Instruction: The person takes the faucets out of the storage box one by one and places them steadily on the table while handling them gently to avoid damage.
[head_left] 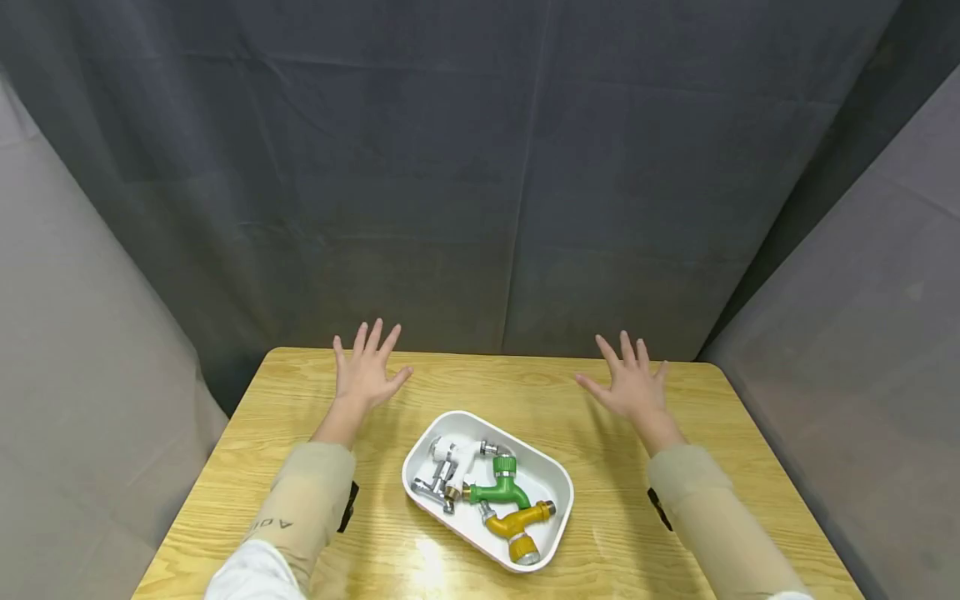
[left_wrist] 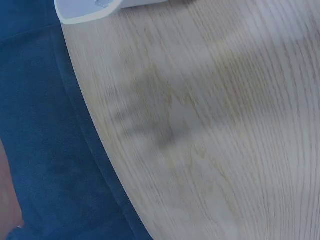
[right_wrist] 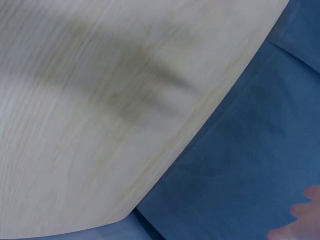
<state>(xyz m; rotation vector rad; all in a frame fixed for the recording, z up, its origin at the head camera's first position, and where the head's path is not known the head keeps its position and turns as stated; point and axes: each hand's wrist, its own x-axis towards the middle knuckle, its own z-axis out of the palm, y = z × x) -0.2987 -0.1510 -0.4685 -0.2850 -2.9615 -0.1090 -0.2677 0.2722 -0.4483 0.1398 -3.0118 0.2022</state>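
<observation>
My left hand (head_left: 364, 377) is held above the far left of the table with its fingers spread, touching nothing. Over the far right, my right hand (head_left: 632, 385) is spread in the same way and holds nothing. Between and nearer than both hands stands a white tray (head_left: 558, 482). In it lie a green tap (head_left: 498, 492), a yellow tap (head_left: 517, 523), a white tap (head_left: 460, 454) and a chrome tap (head_left: 435, 490), some of them overlapping. Only part of the left hand (left_wrist: 7, 200) shows in the left wrist view; fingertips (right_wrist: 300, 220) show in the right.
The wooden table (head_left: 480, 383) has rounded far corners. Behind it hangs a dark grey curtain (head_left: 420, 183), and paler cloth walls (head_left: 82, 333) stand on both sides. Each hand casts a shadow on the wood.
</observation>
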